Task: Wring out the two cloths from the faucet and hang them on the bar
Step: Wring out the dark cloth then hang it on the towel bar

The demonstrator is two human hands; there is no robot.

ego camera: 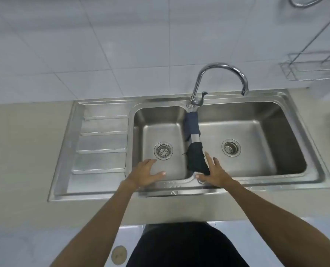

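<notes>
Two cloths hang over the divider bar between the two basins of the steel sink. The dark blue cloth lies at the far end, just below the faucet. The black cloth drapes over the near end. My right hand is open, fingers spread, beside the black cloth's right edge and touching or almost touching it. My left hand is open over the near rim of the left basin, holding nothing.
A ribbed draining board lies left of the basins. A wire rack is mounted on the tiled wall at the upper right. Beige countertop surrounds the sink. Each basin has a round drain strainer.
</notes>
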